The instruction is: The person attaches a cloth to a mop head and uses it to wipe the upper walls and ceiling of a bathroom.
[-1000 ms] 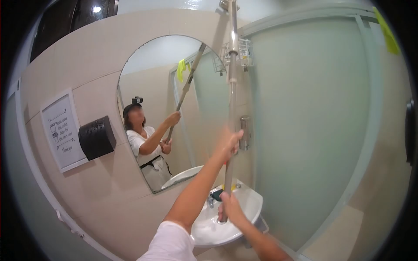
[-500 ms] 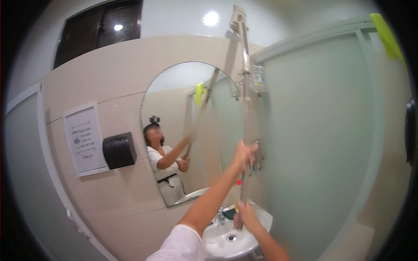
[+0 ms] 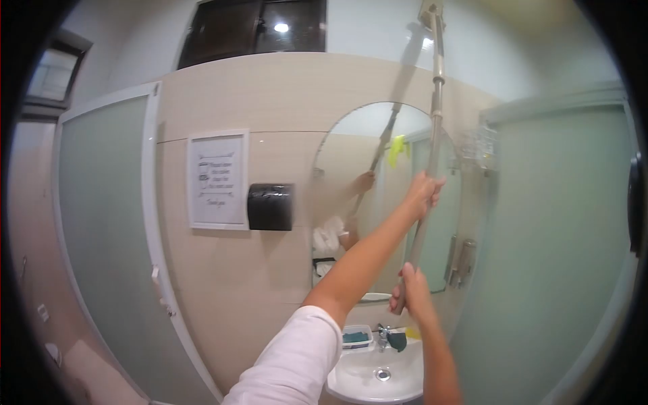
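A long-handled flat mop [image 3: 437, 101] with a metallic pole slants up in front of the mirror. Its flat head [image 3: 430, 12] is against the white upper wall and partly cut off by the top edge of view. My left hand [image 3: 424, 192] is wrapped around the middle of the pole, arm stretched out in a white sleeve. Lower down, my right hand [image 3: 413, 291] grips the pole near its bottom end, above the sink [image 3: 358, 378]. Behind the pole, the arched mirror [image 3: 344, 162] reflects the pole and part of my arms.
A black dispenser [image 3: 271, 206] and a framed sign [image 3: 219, 181] are on the tiled wall. Frosted glass panels stand left [image 3: 104, 202] and right [image 3: 560, 236]. The faucet [image 3: 383, 334] has a dark green cloth [image 3: 397, 342] beside it. A wire rack [image 3: 480, 145] hangs right of the mirror.
My view has turned left, so the mirror and sink sit further right. Both hands still hold the mop pole, and its head has shifted left along the upper wall.
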The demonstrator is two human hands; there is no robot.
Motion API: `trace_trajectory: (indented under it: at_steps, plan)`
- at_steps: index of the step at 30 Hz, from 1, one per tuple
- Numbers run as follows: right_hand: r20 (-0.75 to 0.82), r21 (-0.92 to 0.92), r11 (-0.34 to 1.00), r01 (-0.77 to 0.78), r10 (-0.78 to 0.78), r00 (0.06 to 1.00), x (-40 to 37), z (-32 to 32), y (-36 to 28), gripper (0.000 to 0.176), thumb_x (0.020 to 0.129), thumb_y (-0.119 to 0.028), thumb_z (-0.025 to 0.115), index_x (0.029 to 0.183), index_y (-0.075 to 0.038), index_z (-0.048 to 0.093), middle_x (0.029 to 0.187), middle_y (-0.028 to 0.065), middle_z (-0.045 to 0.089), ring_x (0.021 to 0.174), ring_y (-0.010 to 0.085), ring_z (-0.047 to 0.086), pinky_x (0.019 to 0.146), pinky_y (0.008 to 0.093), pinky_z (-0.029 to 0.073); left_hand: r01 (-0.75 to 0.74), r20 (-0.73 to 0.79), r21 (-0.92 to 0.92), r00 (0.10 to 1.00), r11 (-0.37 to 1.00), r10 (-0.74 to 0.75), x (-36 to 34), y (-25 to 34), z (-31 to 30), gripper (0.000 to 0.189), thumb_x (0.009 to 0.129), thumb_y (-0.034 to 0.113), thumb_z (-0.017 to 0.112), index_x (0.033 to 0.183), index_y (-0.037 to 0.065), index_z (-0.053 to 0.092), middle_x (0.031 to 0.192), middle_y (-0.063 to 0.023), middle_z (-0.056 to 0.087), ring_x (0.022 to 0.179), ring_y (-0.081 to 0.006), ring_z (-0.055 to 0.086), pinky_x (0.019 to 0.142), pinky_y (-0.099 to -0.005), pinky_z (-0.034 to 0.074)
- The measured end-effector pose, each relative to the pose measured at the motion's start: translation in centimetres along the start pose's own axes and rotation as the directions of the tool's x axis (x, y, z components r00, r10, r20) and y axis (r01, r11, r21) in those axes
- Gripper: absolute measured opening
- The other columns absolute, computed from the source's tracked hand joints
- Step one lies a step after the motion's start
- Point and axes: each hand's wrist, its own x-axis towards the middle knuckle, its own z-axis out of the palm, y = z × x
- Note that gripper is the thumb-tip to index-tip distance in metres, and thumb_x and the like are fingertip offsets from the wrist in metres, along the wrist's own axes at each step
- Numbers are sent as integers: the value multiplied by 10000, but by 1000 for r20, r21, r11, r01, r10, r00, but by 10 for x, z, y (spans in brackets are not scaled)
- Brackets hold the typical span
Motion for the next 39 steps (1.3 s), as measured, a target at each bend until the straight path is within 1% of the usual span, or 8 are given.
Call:
trace_trajectory:
  at_steps: [5, 16, 25, 27, 30, 33, 35, 39]
  plan:
    - [65, -55, 997, 53, -49, 997, 29, 26, -43, 411, 918, -454, 406, 989, -53, 347, 592, 65, 435, 421, 201, 483, 405, 367, 470, -201, -80, 127, 974, 971, 212, 30, 45, -20, 267, 813, 123, 656, 894, 62, 409, 594, 0, 430, 433, -83, 385, 359, -249, 310]
    - [132, -153, 983, 106, -86, 987, 48, 57, -84, 321, 952, -348, 372, 993, -31, 349, 595, 74, 448, 387, 183, 476, 363, 363, 473, -335, -172, 97, 922, 937, 347, 30, 106, -46, 262, 822, 133, 651, 883, 49, 410, 603, -20, 444, 443, -102, 409, 369, -273, 332]
    - [203, -259, 954, 148, -97, 974, 68, 68, -122, 367, 949, -391, 393, 992, -28, 364, 567, 52, 454, 364, 164, 471, 333, 348, 456, -439, -260, 163, 845, 884, 468, 30, 160, -62, 206, 833, 109, 627, 784, 7, 454, 567, -53, 460, 427, -141, 442, 354, -301, 362]
    - [227, -298, 935, 194, -128, 965, 67, 74, -128, 459, 880, -520, 473, 969, -75, 406, 579, 22, 428, 411, 142, 458, 387, 297, 435, -456, -268, 204, 825, 866, 497, 26, 171, -73, 197, 834, 98, 619, 781, 3, 454, 567, -58, 461, 428, -148, 449, 352, -304, 363]
    - [287, -364, 888, 281, -181, 941, 75, 90, -142, 457, 867, -528, 496, 952, -85, 420, 572, 19, 429, 401, 139, 453, 377, 286, 427, -497, -259, 239, 795, 834, 548, 23, 196, -96, 175, 835, 78, 598, 764, -1, 459, 580, -73, 467, 436, -162, 462, 354, -312, 386]
    - [218, -439, 857, 271, -191, 957, 93, 115, -155, 439, 872, -515, 486, 960, -88, 432, 567, 19, 427, 381, 133, 440, 352, 292, 413, -511, -341, 229, 756, 829, 560, 9, 213, -111, 166, 836, 61, 574, 900, -17, 442, 601, -110, 476, 448, -190, 477, 377, -331, 423]
    - [267, -437, 845, 307, -204, 942, 94, 141, -172, 435, 878, -504, 475, 972, -81, 435, 564, 20, 427, 372, 133, 436, 341, 294, 408, -385, -511, 338, 692, 859, 511, -14, 223, -109, 359, 842, 42, 534, 1133, -9, 331, 671, -161, 496, 458, -221, 492, 403, -361, 456]
    - [223, -451, 840, 301, -220, 950, 70, 223, -195, 407, 895, -465, 442, 973, -66, 435, 578, 32, 435, 374, 137, 437, 328, 298, 405, -319, -492, 613, 563, 723, 665, -54, 237, -150, 647, 842, 14, 487, 1350, 56, 88, 753, -195, 508, 493, -243, 515, 426, -373, 470]
